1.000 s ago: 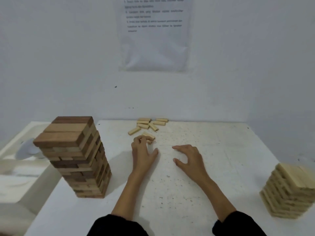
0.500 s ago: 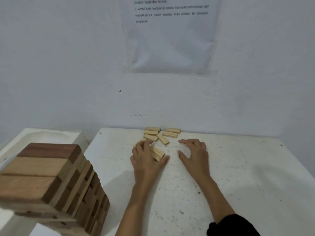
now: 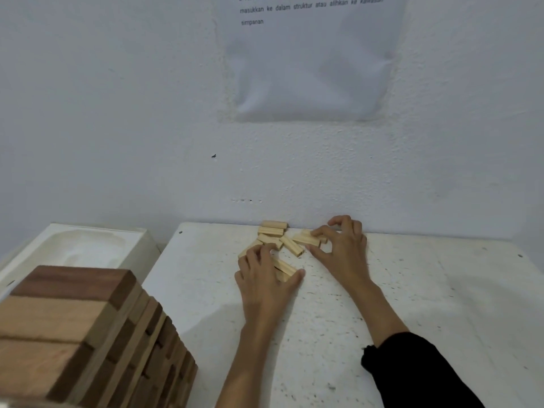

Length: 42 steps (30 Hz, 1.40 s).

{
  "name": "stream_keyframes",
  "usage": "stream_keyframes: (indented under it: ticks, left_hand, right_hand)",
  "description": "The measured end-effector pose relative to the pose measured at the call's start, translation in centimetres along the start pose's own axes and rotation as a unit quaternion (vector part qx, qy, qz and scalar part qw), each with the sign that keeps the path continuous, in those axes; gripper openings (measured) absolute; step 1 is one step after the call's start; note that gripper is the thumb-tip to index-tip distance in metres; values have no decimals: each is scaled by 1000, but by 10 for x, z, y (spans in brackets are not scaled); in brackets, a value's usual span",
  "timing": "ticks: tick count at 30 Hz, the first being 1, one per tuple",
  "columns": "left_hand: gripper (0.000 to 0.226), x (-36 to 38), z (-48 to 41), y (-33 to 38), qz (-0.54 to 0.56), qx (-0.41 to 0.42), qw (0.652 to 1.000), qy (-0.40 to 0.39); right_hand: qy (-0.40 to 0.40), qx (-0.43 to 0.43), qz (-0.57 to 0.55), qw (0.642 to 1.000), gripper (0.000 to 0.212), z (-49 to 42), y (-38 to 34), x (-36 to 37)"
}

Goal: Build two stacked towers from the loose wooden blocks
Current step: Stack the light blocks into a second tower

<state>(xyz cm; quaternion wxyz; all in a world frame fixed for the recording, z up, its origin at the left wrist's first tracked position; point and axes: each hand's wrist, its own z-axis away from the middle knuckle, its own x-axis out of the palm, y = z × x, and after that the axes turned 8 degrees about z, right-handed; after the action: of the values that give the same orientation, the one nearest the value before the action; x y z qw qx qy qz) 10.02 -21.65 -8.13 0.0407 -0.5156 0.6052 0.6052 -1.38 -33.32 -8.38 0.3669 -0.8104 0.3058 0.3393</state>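
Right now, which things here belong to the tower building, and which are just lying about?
Part of the job: loose blocks in a heap; held blocks in the left hand; pinched block in the right hand; tall tower.
Just lying about: white tub at the left; paper notice above.

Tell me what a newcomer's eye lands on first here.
The big tower of brown blocks looms at the lower left edge. Next come two hands at the far side of the table, by the wall: the left hand grips a near block, and the right hand pinches a far block from the loose pile.
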Motion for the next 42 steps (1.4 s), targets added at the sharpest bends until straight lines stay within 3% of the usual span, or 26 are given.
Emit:
stream_keyframes:
  ticks: [6, 13, 18, 22, 26, 28, 32, 38, 42]
  left_hand:
    - [67, -1, 0, 1, -3, -2, 1000, -7]
    - [67, -2, 0, 2, -6, -3, 1000, -10]
    - [66, -2, 0, 1, -5, 0, 1000, -7]
    - [66, -2, 0, 1, -1, 4, 1000, -5]
    - [66, -2, -1, 1, 4, -3, 1000, -8]
    - [66, -1, -1, 1, 9, -7, 1000, -8]
    - [62, -1, -2, 1, 18, -6, 1000, -2]
    - [61, -1, -4, 3, 35, -4, 999, -3]
    - [58, -2, -3, 7, 89, 107, 990, 3]
  right_hand:
    - [-20, 9, -71, 997, 25, 0, -4, -8]
    - [-37, 74, -158, 984, 52, 1, -4, -17]
    - [-21, 91, -201, 975, 39, 2, -3, -15]
    - [13, 56, -164, 985, 34, 4, -2, -17]
    - [-112, 3, -11, 994, 51, 6, -7, -13]
    - [-132, 11, 46, 990, 48, 7, -10, -11]
    - [-78, 41, 24, 996, 29, 10, -10, -15]
    - [-26, 73, -9, 997, 25, 30, -13, -28]
    - [-1, 91, -19, 996, 20, 56, -16, -43]
